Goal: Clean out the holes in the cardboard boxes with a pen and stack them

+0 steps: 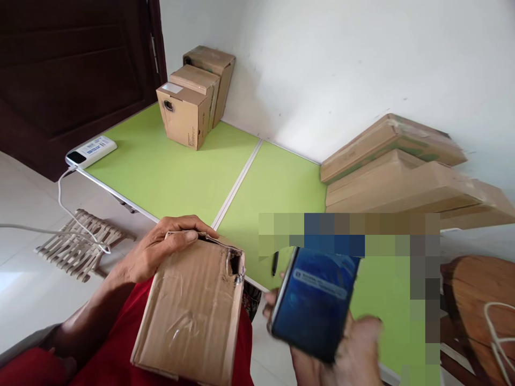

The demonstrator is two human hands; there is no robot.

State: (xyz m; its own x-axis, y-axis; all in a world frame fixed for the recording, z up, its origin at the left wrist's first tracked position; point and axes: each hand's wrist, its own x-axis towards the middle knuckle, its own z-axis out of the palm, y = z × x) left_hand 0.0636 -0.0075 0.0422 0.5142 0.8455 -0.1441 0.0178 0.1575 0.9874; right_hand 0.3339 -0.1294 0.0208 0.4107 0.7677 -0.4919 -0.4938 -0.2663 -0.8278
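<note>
My left hand [161,247] grips the top edge of a flat brown cardboard parcel [193,316] wrapped in clear tape, which rests on my lap over red cloth. One upper corner of the parcel is torn. My right hand [341,348] holds a smartphone [316,303] with a lit blue screen, tilted, over the near edge of the green table [169,171]. A small black pen [275,262] lies on the table just left of the phone.
Three small cardboard boxes [193,99] stand at the table's far corner by the wall. A stack of flat cardboard boxes [402,166] lies on the right. A white power bank [92,151] with a cable sits at the left edge. A wooden seat [478,300] is at right.
</note>
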